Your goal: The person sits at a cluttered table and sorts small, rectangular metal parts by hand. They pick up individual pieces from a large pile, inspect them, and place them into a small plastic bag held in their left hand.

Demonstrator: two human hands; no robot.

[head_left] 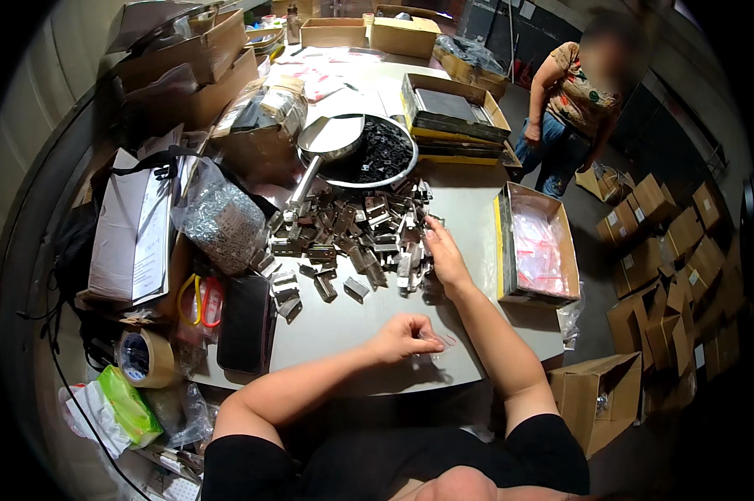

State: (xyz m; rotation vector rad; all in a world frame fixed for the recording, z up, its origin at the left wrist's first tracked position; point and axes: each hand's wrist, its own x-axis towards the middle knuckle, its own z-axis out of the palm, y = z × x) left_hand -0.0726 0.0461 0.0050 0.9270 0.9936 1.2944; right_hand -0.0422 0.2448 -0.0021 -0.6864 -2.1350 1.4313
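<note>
My left hand (403, 338) is closed near the table's front edge. Pinched in its fingertips is a small clear plastic bag (435, 355), mostly see-through, with a thin reddish line. My right hand (446, 257) reaches forward with its fingers stretched out, at the right side of a loose pile of bent metal brackets (364, 230). It appears to hold nothing; whether its fingertips touch the brackets I cannot tell. Behind the pile stands a round basin (413, 159) of small black parts (381, 150), with a metal scoop (331, 150) lying over its left side.
Right of my right hand, an open box (573, 280) holds clear bags. A black case (245, 326), a tape roll (143, 357) and yellow-handled scissors (186, 302) lie left. Cartons (632, 213) fill the floor at right; another person (581, 100) stands beyond the table.
</note>
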